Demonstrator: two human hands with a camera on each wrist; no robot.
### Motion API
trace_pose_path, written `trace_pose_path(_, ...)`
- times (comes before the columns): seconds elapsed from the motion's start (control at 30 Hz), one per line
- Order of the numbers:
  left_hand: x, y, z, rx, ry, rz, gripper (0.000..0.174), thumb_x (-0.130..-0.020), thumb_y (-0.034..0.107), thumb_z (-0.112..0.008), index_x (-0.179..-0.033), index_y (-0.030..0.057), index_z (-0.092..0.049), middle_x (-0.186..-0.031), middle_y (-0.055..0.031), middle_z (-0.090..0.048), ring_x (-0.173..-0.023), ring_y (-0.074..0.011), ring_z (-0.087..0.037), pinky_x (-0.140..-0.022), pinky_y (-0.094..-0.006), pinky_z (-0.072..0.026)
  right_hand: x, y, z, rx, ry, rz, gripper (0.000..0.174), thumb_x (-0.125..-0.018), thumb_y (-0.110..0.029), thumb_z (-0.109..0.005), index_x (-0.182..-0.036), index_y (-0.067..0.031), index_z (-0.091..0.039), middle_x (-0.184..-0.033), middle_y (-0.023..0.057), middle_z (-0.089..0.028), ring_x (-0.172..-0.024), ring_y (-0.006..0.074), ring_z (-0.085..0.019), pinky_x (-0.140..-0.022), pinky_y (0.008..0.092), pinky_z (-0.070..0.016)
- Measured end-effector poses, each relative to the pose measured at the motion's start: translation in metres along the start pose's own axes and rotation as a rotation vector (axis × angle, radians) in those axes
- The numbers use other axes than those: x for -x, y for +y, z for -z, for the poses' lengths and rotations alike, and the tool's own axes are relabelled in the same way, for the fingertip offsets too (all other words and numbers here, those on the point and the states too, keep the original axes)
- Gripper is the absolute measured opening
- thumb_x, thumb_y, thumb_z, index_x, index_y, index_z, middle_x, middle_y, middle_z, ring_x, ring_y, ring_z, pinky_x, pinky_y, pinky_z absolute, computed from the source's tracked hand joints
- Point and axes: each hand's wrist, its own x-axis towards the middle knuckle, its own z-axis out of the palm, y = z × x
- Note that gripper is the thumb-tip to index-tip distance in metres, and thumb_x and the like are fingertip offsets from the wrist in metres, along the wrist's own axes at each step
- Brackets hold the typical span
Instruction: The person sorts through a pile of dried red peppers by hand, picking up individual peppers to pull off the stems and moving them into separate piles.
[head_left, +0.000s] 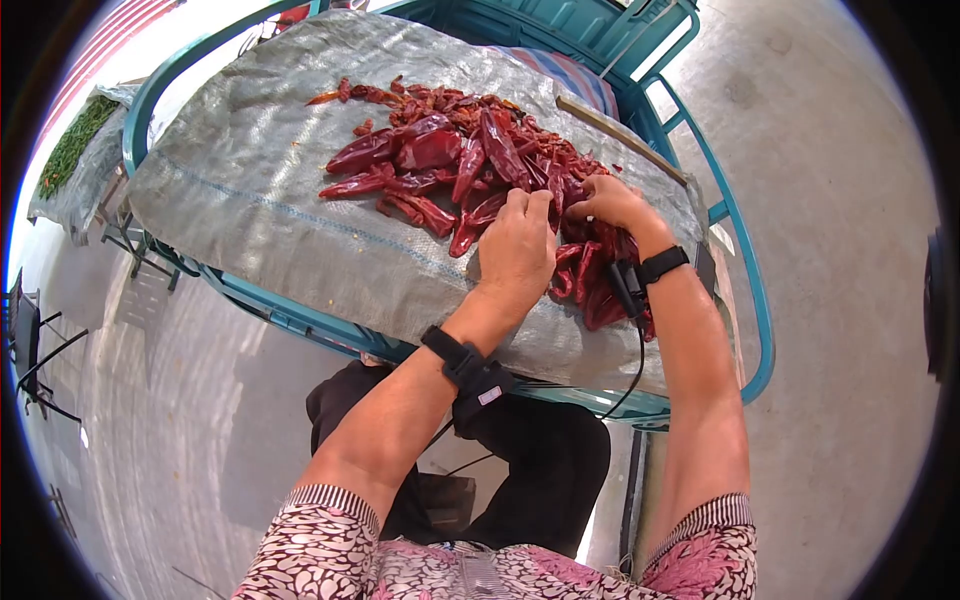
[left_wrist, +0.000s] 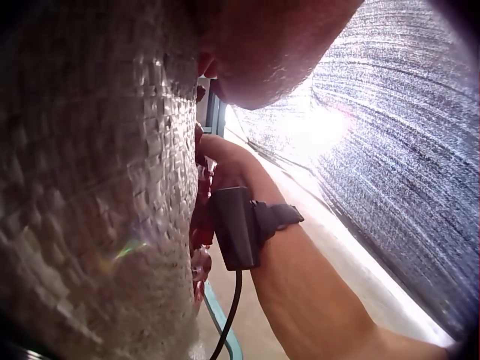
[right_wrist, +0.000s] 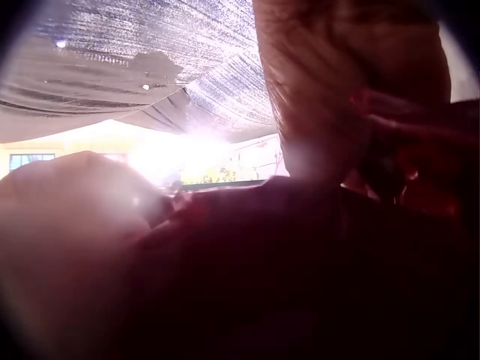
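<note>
A heap of dried red chili peppers (head_left: 430,152) lies on a grey woven sheet (head_left: 270,110). At the heap's near right side my left hand (head_left: 517,245) bends its fingers down onto a chili pepper (head_left: 556,186). Just right of it, my right hand (head_left: 612,203) curls its fingers around a chili in the pile, its fingertips partly hidden among the peppers. The two hands are close together. In the right wrist view, dark red chili skin (right_wrist: 405,116) lies by the right palm (right_wrist: 345,82), and the left hand (right_wrist: 67,225) is blurred at the left.
The sheet covers a teal metal cart with a rail (head_left: 735,215) on the right. A wooden strip (head_left: 620,138) lies behind the heap. Smaller, shrivelled chili pieces (head_left: 480,105) spread at the back. Green produce (head_left: 78,145) sits in a bag at far left. A cable (head_left: 640,365) hangs from the right wrist.
</note>
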Motion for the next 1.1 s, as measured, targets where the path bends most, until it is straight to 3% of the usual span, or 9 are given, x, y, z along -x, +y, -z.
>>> trace_pose_path(0.03,0.000,0.000,0.000,0.000,0.002,0.002,0.037,-0.086,0.006,-0.065,-0.121,0.0104,-0.056,-0.109,-0.0138,-0.057,-0.090,-0.0370,-0.065,-0.073,-0.0461,-0.0550,-0.005,0.004,-0.001,-0.050,-0.026,-0.023,0.060,-0.069,-0.049,-0.081,-0.112,-0.0072,-0.074,-0.115,0.0095,-0.073,-0.113,0.0274,-0.066,-0.107,0.0608,-0.0264)
trace_pose_path(0.13,-0.001,0.000,-0.001,0.010,0.015,0.010,0.036,-0.086,0.006,-0.065,-0.121,0.0103,-0.057,-0.109,-0.0138,-0.057,-0.089,-0.0376,-0.065,-0.073,-0.0462,-0.0551,-0.007,0.012,-0.004,-0.278,0.066,-0.052,0.046,-0.073,-0.038,-0.081,-0.102,-0.0040,-0.076,-0.101,0.0092,-0.074,-0.097,0.0231,-0.069,-0.101,0.0506,-0.0384)
trace_pose_path(0.23,-0.002,0.000,-0.002,0.053,0.037,0.041,0.032,-0.087,0.006,-0.064,-0.118,0.0096,-0.059,-0.106,-0.0137,-0.059,-0.086,-0.0364,-0.066,-0.073,-0.0446,-0.0555,0.010,0.022,0.001,-0.557,0.235,0.078,0.038,-0.076,-0.025,-0.080,-0.105,-0.0017,-0.075,-0.092,0.0071,-0.074,-0.088,0.0180,-0.069,-0.089,0.0367,-0.0472)
trace_pose_path(0.3,-0.003,0.000,-0.002,0.105,0.046,0.076,0.029,-0.088,0.006,-0.065,-0.117,0.0092,-0.061,-0.102,-0.0134,-0.060,-0.083,-0.0331,-0.067,-0.072,-0.0413,-0.0562,0.021,0.024,0.010,-0.700,0.197,0.050,0.033,-0.079,-0.019,-0.079,-0.106,-0.0004,-0.073,-0.093,0.0071,-0.073,-0.087,0.0168,-0.068,-0.081,0.0322,-0.0493)
trace_pose_path(0.4,-0.008,-0.005,-0.003,0.403,0.036,0.100,0.022,-0.094,0.011,-0.064,-0.116,0.0079,-0.063,-0.101,-0.0111,-0.066,-0.082,-0.0228,-0.069,-0.072,-0.0350,-0.0562,0.045,0.019,0.028,-0.829,0.167,0.053,0.028,-0.083,-0.016,-0.078,-0.106,-0.0004,-0.072,-0.093,0.0059,-0.073,-0.085,0.0141,-0.067,-0.076,0.0298,-0.0509)
trace_pose_path(0.5,-0.014,0.003,0.015,0.775,-0.268,0.375,0.030,-0.100,0.022,-0.062,-0.125,0.0059,-0.058,-0.105,-0.0097,-0.069,-0.086,-0.0163,-0.069,-0.072,-0.0304,-0.0566,0.070,0.004,0.038,-1.015,0.170,0.086,0.026,-0.086,-0.016,-0.076,-0.107,-0.0022,-0.071,-0.094,0.0041,-0.072,-0.083,0.0101,-0.065,-0.076,0.0271,-0.0500)
trace_pose_path(0.63,-0.017,0.004,0.016,1.117,-0.352,0.496,0.045,-0.102,0.035,-0.060,-0.135,0.0061,-0.051,-0.114,-0.0072,-0.067,-0.097,-0.0179,-0.069,-0.075,-0.0326,-0.0591,0.083,-0.019,0.023,-1.357,0.041,0.243,0.025,-0.091,-0.017,-0.074,-0.112,-0.0048,-0.069,-0.094,-0.0007,-0.069,-0.087,0.0052,-0.061,-0.076,0.0230,-0.0478)
trace_pose_path(0.83,-0.018,-0.008,0.017,1.333,-0.369,0.678,0.041,-0.102,0.034,-0.060,-0.136,0.0119,-0.052,-0.116,-0.0033,-0.065,-0.103,-0.0188,-0.067,-0.078,-0.0382,-0.0618,0.088,-0.048,-0.001,-1.044,0.075,0.345,0.023,-0.096,-0.018,-0.069,-0.114,-0.0053,-0.068,-0.100,-0.0031,-0.067,-0.093,0.0067,-0.059,-0.082,0.0246,-0.0473)
trace_pose_path(1.1,-0.013,-0.012,0.014,1.275,-0.296,0.663,0.029,-0.104,0.025,-0.059,-0.129,0.0116,-0.059,-0.115,-0.0052,-0.068,-0.094,-0.0135,-0.067,-0.068,-0.0302,-0.0578,0.094,-0.046,0.004,-1.057,0.218,0.365,0.027,-0.101,-0.018,-0.061,-0.122,-0.0011,-0.067,-0.104,-0.0009,-0.068,-0.094,0.0072,-0.060,-0.086,0.0230,-0.0482)
